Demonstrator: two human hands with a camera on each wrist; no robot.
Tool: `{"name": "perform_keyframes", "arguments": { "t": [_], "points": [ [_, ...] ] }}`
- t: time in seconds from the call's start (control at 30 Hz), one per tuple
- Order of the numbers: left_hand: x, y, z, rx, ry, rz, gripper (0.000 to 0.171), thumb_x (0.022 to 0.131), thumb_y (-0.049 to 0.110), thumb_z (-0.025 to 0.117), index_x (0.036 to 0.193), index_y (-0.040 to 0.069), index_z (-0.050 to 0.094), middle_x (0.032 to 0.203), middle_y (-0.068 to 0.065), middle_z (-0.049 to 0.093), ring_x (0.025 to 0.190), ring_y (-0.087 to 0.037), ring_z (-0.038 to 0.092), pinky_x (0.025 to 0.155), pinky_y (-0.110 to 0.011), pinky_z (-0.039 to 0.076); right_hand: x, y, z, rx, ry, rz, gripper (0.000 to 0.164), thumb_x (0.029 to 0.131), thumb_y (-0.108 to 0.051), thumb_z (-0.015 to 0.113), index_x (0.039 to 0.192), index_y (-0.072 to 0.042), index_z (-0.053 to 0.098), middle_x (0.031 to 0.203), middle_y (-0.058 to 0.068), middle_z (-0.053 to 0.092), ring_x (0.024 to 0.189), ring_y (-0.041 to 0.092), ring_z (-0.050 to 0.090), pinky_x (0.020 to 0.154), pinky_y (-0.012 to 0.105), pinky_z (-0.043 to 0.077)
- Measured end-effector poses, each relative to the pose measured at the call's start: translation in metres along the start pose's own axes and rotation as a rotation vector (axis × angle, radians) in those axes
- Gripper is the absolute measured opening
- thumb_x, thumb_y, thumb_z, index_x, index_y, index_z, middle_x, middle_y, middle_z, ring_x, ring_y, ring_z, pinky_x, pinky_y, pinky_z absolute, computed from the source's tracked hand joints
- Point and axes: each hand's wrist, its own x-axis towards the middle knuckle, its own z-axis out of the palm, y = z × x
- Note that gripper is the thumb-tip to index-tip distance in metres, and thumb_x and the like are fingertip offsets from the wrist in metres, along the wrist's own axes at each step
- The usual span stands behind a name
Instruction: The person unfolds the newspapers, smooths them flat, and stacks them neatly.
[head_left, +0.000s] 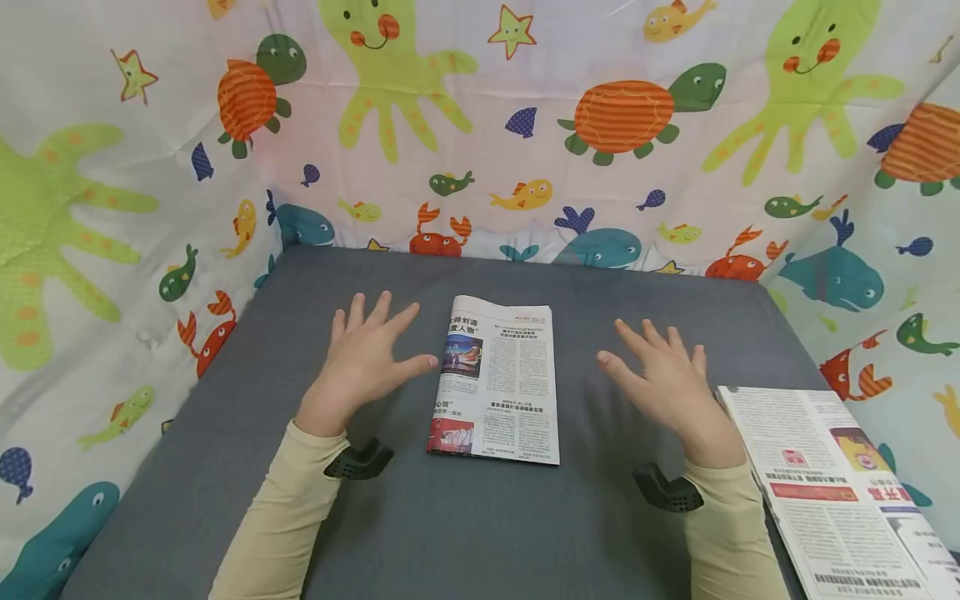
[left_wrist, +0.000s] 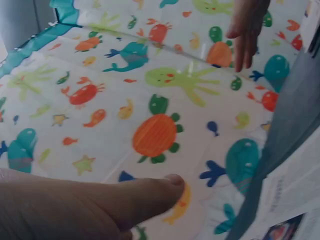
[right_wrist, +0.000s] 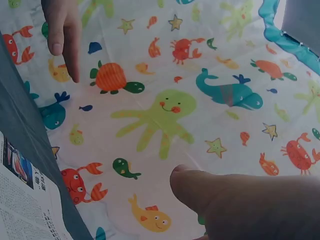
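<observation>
A folded newspaper (head_left: 517, 383) lies on the grey table between the two hands, its folded edge to the left. My left hand (head_left: 363, 354) hovers left of it with fingers spread, the thumb tip right at the paper's left edge in the head view. To the right of the paper, my right hand (head_left: 663, 383) is held out with its fingers spread and nothing in them. Both wrist views show a thumb and the opposite hand in the air; part of the newspaper (right_wrist: 27, 195) shows at the lower left of the right wrist view.
A stack of newspapers (head_left: 832, 492) lies at the table's right edge, close by the right wrist. The grey tabletop (head_left: 480, 525) is bordered at the back and sides by a white curtain (head_left: 480, 92) printed with sea animals. A black camera band sits on each wrist.
</observation>
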Motion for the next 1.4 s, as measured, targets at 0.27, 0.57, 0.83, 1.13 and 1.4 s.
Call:
{"name": "perform_keyframes", "arguments": {
  "t": [0.27, 0.57, 0.83, 1.13, 1.4],
  "points": [
    [0.009, 0.023, 0.037, 0.008, -0.020, 0.140, 0.084, 0.088, 0.055, 0.073, 0.157, 0.020, 0.042, 0.169, -0.023, 0.022, 0.156, -0.052, 0.012, 0.123, -0.070, 0.011, 0.012, 0.004, 0.016, 0.041, -0.052, -0.052, 0.079, 0.101, -0.051, 0.055, 0.161, -0.008, 0.029, 0.165, 0.034, 0.017, 0.150, 0.063, 0.007, 0.113, 0.082, 0.006],
    [0.012, 0.047, 0.094, 0.063, -0.061, 0.337, 0.081, 0.089, 0.062, 0.068, 0.156, 0.022, 0.044, 0.167, -0.022, 0.027, 0.154, -0.050, 0.021, 0.120, -0.069, 0.023, 0.048, 0.008, 0.066, -0.044, -0.088, -0.066, 0.072, 0.103, -0.039, 0.056, 0.162, -0.009, 0.027, 0.165, 0.034, 0.017, 0.150, 0.062, 0.016, 0.113, 0.080, 0.019],
    [0.004, 0.061, 0.136, 0.119, -0.119, 0.453, 0.088, 0.085, 0.073, 0.065, 0.157, 0.027, 0.042, 0.168, -0.019, 0.027, 0.154, -0.048, 0.025, 0.120, -0.068, 0.025, 0.061, 0.016, 0.101, -0.136, -0.117, -0.011, 0.063, 0.105, -0.032, 0.053, 0.161, -0.012, 0.033, 0.166, 0.032, 0.020, 0.150, 0.060, 0.020, 0.112, 0.080, 0.021],
    [-0.002, 0.068, 0.154, 0.149, -0.180, 0.494, 0.079, 0.089, 0.069, 0.062, 0.156, 0.031, 0.044, 0.167, -0.015, 0.032, 0.154, -0.045, 0.026, 0.120, -0.069, 0.024, 0.063, 0.020, 0.110, -0.175, -0.152, 0.012, 0.059, 0.105, -0.030, 0.053, 0.159, -0.013, 0.036, 0.167, 0.028, 0.021, 0.151, 0.057, 0.018, 0.110, 0.081, 0.025],
    [-0.003, 0.069, 0.156, 0.149, -0.190, 0.496, 0.072, 0.093, 0.066, 0.060, 0.154, 0.030, 0.047, 0.164, -0.016, 0.037, 0.152, -0.046, 0.030, 0.118, -0.069, 0.026, 0.062, 0.022, 0.112, -0.178, -0.153, 0.009, 0.059, 0.105, -0.030, 0.053, 0.159, -0.012, 0.037, 0.166, 0.029, 0.022, 0.151, 0.058, 0.019, 0.110, 0.080, 0.025]
  ]
}}
